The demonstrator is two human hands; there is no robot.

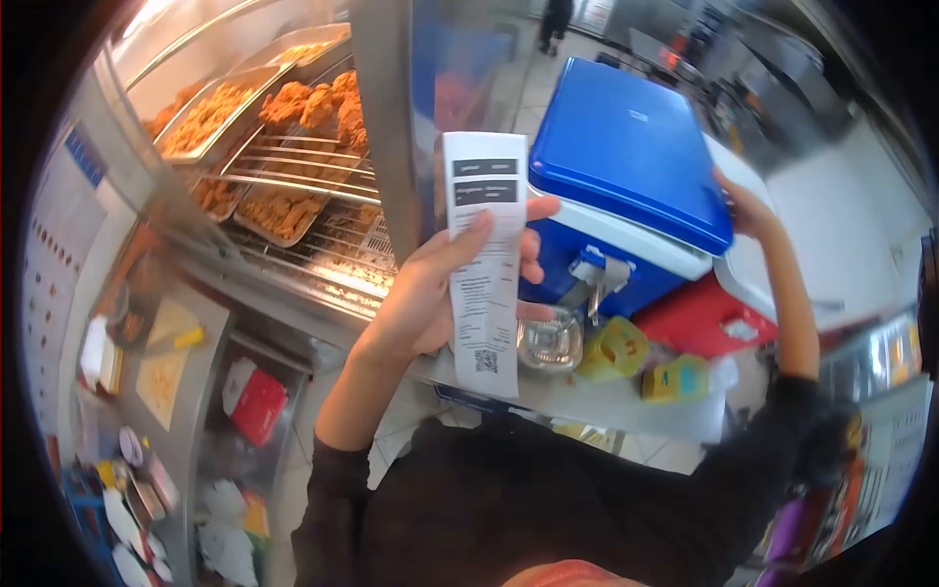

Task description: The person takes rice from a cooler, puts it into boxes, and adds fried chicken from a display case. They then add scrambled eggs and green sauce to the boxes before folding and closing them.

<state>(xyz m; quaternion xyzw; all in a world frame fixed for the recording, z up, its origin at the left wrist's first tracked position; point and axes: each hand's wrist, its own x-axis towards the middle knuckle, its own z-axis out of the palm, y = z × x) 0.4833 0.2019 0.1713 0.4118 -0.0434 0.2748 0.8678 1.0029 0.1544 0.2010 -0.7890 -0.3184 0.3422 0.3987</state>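
Note:
A long printed receipt [486, 264] hangs upright in my left hand [440, 279], with the thumb across its front and some fingers showing past its right edge. My right hand [748, 205] is at the right edge of the blue lid [631, 147], its fingers partly hidden behind the lid. The lid lies slightly askew on a blue and white cooler box [562, 240] with a latch on its front. Below the cooler are a clear plastic container [551, 340] and two yellow-green containers [613, 349].
A heated cabinet with trays of fried food [210, 117] and wire racks [303, 161] stands at the left. A red box [704, 318] is beside the cooler. At lower left is a steel counter [201, 377]. A person's legs [554, 27] show at the top.

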